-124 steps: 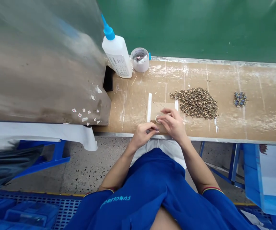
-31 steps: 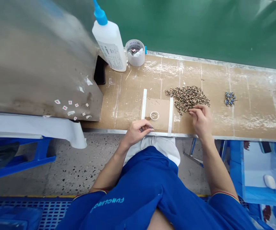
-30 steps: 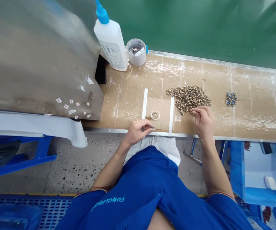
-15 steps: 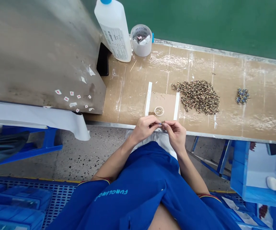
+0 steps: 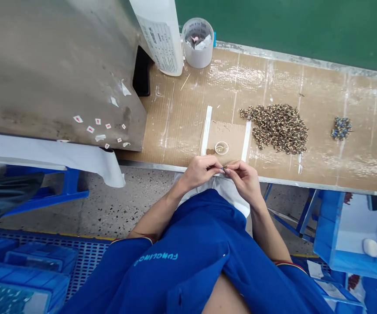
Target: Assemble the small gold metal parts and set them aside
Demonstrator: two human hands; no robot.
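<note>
My left hand (image 5: 200, 171) and my right hand (image 5: 245, 179) meet fingertip to fingertip at the front edge of the table. Pinched between them is a tiny brass-coloured part (image 5: 224, 167) with a bit of blue; its exact kind is too small to make out. Just beyond the fingers, a small clear round dish (image 5: 221, 148) with a thin pale curl in it sits on a cardboard pad (image 5: 231, 130) edged by white strips. To the right lies a big heap of small brass-coloured parts (image 5: 280, 128). Farther right is a little cluster of blue-and-brass parts (image 5: 341, 128).
A white bottle (image 5: 162, 41) and a tape-roll cup (image 5: 199, 54) with scraps stand at the back, near a thin wooden stick (image 5: 185, 81). A metal panel (image 5: 60, 78) bearing small red-marked stickers borders the left. Blue bins (image 5: 326, 231) sit low at right.
The view has shifted slightly, so the bottle and cup appear higher and the heap farther right. Both hands still pinch the tiny part at the table edge, fingers slightly rearranged.
</note>
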